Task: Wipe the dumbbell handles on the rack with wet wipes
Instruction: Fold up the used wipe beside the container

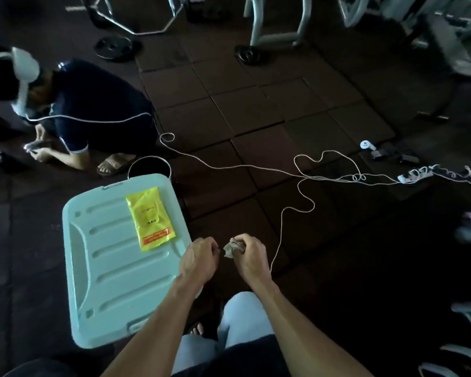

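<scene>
The wet wipe [231, 248], crumpled and greyish, sits bunched in the right hand [249, 255], whose fingers curl round it above the dark tiled floor [256, 110]. The left hand [200, 257] is just beside it, fingers curled inward; whether they pinch anything I cannot tell. Left of the hands, a yellow wipes packet [150, 217] lies flat on the pale green lid of a storage bin [106, 268]. A white cable [305, 175] loops across the floor to a power strip [415, 176]. Another person [93, 110] crouches at the far left. The dumbbell rack cannot be made out.
</scene>
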`<state>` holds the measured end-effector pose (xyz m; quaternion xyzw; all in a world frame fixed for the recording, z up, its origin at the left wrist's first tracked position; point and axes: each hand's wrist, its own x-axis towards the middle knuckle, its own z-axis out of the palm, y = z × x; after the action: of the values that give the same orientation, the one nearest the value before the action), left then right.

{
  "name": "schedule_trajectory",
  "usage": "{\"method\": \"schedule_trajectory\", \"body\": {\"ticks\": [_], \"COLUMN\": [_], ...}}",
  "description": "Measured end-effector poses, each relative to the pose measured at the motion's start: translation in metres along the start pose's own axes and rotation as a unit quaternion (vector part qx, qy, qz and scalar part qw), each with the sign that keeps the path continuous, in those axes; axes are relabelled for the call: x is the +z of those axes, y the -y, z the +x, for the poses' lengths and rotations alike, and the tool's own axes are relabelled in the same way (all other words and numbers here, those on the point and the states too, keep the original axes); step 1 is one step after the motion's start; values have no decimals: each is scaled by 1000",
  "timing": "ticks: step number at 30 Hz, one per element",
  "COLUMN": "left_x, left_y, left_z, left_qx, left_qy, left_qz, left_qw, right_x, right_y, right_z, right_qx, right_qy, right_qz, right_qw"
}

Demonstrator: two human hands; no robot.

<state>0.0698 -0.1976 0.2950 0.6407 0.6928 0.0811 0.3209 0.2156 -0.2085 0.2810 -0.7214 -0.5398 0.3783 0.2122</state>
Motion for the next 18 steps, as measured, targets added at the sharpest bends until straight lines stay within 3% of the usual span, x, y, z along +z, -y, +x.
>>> {"method": "schedule_trajectory", "body": {"ticks": [10, 18], "left_x": [-20, -50], "left_y": [-26, -62], "left_z": [132, 274], "left_qx": [-40, -157], "left_qy": [1, -32], "left_qz": [-25, -71], "left_qw": [999, 985], "right_x": [-11, -56], "right_y": [31, 79], "right_z": [149, 313], "right_qx": [-13, -74], "right_qy": [42, 123], "right_qz": [-16, -83], "right_qw": [999, 986]}}
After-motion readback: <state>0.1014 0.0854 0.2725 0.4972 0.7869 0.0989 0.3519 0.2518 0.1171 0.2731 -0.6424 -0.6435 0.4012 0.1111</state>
